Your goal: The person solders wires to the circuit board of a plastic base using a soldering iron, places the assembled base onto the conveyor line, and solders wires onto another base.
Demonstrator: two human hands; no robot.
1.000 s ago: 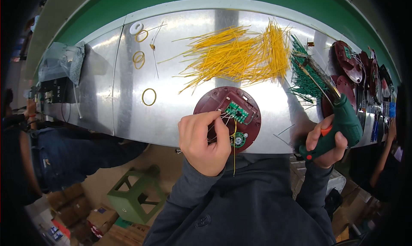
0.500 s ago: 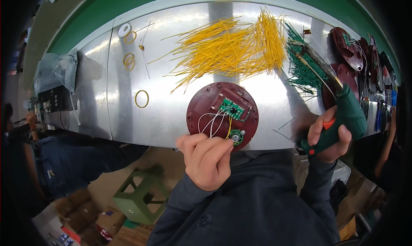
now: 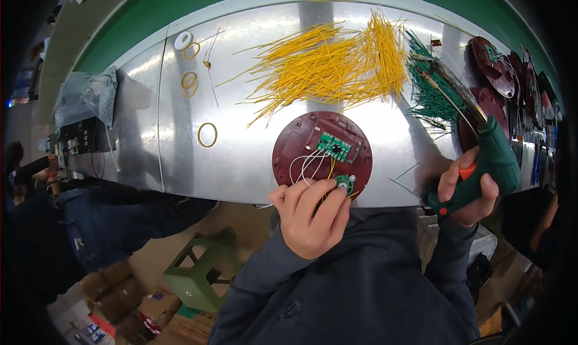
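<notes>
Your left hand (image 3: 310, 215) pinches its fingertips onto the small round green board (image 3: 344, 184) at the near rim of the dark red plastic disc (image 3: 321, 154), steadying it at the metal table's (image 3: 241, 158) front edge, while your right hand (image 3: 466, 185) wraps tight around the green electric screwdriver (image 3: 484, 164), its bit pointing away. Farther back lie springy yellow wires (image 3: 337, 65) fanned loosely, green wires (image 3: 430, 92) and thin yellow rings (image 3: 207, 134).

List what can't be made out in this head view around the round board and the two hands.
- Near edge of the dark red round board: covered by the left hand.
- Small green round part: too small to identify, fingers partly over it.
- Green power tool grip: wrapped by the right hand.
- Stacked dark red boards at right: bent, blurred by the fisheye rim.
</notes>
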